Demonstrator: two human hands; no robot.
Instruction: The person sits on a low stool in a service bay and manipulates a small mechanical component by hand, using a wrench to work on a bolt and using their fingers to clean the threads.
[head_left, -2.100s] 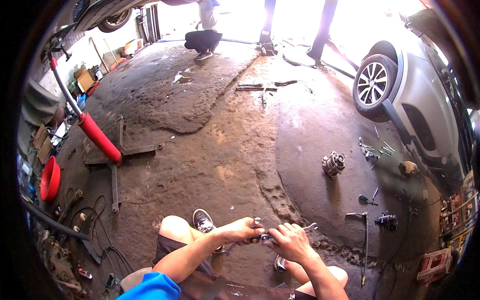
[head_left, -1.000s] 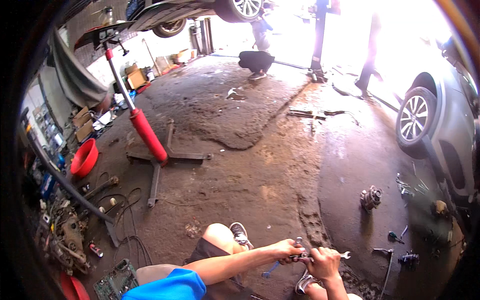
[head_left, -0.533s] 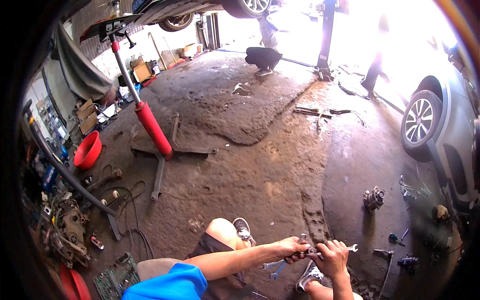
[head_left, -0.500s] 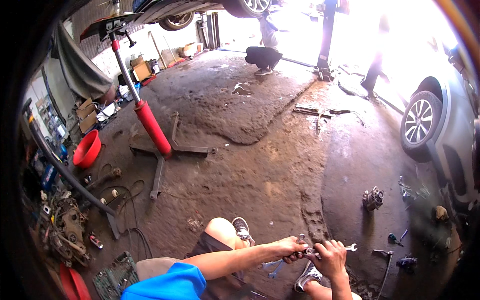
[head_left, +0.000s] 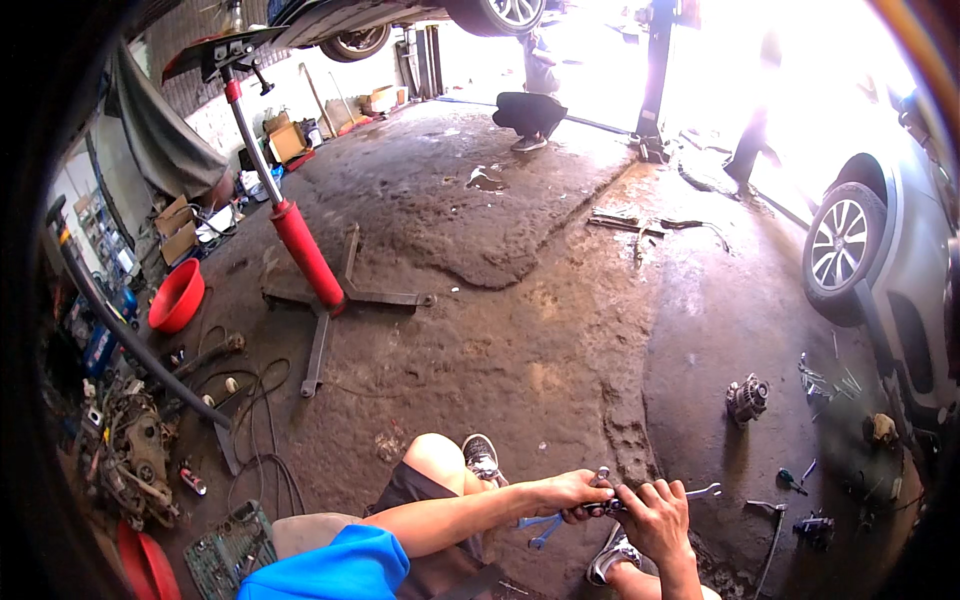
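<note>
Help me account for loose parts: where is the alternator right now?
In the head view, the alternator sits on the floor right of centre, farther out than the right hand and to its right, with scattered metal tools to its right.

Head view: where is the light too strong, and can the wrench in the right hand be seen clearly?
Head view: glare whites out the upper right, around the dark post; head view: a dark rim frames the scene; head view: the wrench shows its forked end beyond the right hand, fine detail too small to judge.
</note>
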